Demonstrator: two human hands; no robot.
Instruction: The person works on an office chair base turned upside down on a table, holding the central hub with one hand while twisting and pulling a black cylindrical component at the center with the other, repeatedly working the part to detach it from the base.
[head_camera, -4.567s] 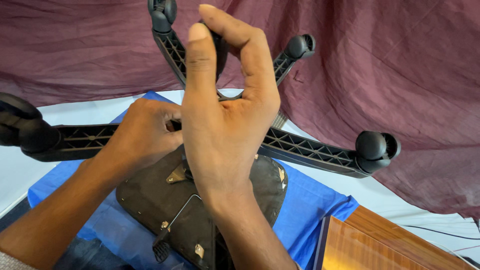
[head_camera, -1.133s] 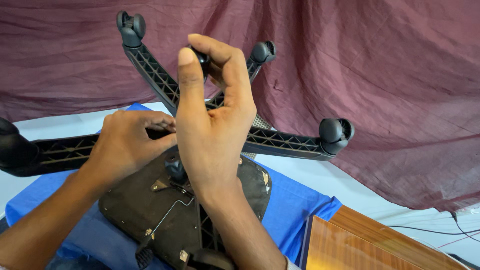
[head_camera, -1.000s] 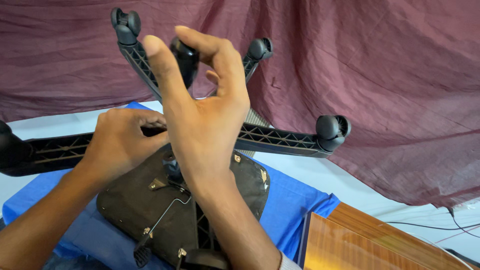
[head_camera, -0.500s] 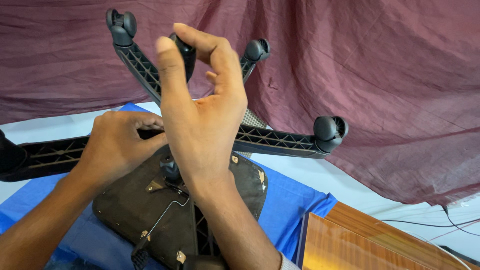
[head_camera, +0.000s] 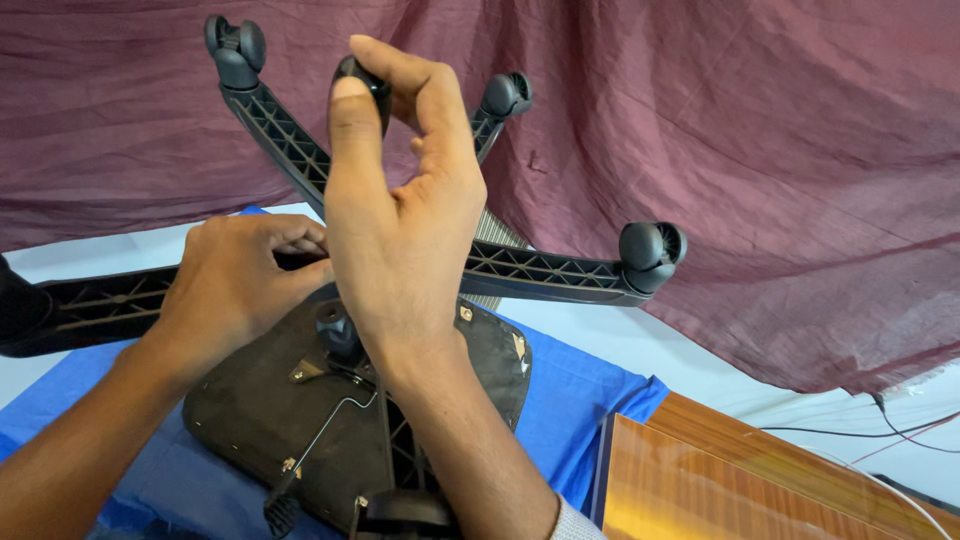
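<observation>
An office chair lies upside down, its dark seat underside (head_camera: 250, 410) facing me on a blue sheet (head_camera: 580, 400). Its black star base (head_camera: 530, 270) spreads above the seat, each arm ending in a caster wheel (head_camera: 650, 255). My right hand (head_camera: 400, 230) is raised in front of the base, thumb and fingers closed on a black caster (head_camera: 365, 85) at an arm's tip. My left hand (head_camera: 235, 285) grips the left base arm (head_camera: 90, 305) near the hub. The hub itself is hidden behind both hands.
A maroon cloth (head_camera: 760, 150) hangs across the whole background. A polished wooden board (head_camera: 740, 480) lies at the lower right, with thin cables (head_camera: 870, 430) running behind it. A black knob (head_camera: 340, 330) and wire lever (head_camera: 320, 440) sit on the seat underside.
The view has drifted so the base sits slightly lower left in frame. My right hand has stayed closed on the caster and my left hand has kept its grip on the base arm.
</observation>
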